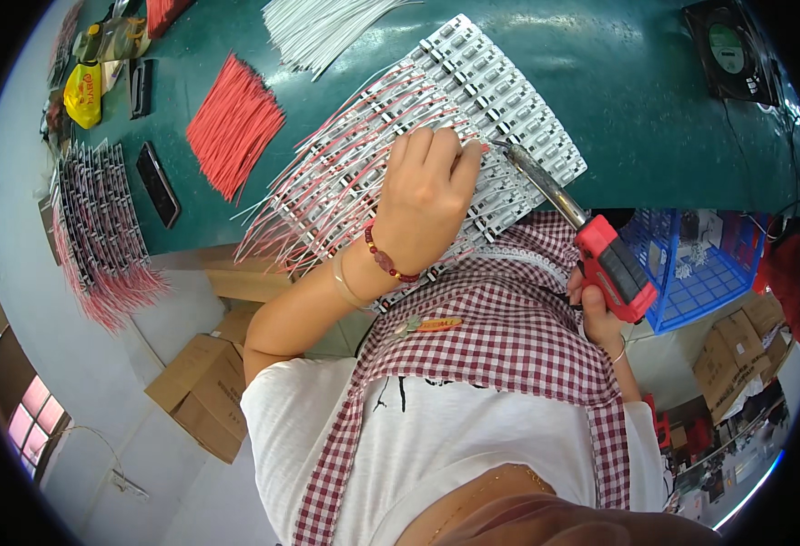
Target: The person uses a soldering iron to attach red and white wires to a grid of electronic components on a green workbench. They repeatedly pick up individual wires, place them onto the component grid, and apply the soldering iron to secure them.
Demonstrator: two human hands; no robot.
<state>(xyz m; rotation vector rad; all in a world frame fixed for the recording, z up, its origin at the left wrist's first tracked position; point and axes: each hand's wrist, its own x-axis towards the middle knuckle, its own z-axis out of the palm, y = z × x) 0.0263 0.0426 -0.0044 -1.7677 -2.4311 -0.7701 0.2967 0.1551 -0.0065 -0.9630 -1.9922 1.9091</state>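
head: left fingers (438, 150) pinch wire (483, 141) over gridded white panel (520, 102), right (595, 308) clasp soldering iron (611, 259)

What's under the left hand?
A panel of small white parts, with red and white wires across it. The left hand covers the parts directly beneath; their number and wiring can't be seen.

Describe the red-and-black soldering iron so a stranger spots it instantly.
On the dark-green tabletop lies a pale, flat panel of small parts. From its right side, the red-and-black soldering iron slants down to the bare right hand. Its chunky handle and long silvery barrel set it apart from that panel.
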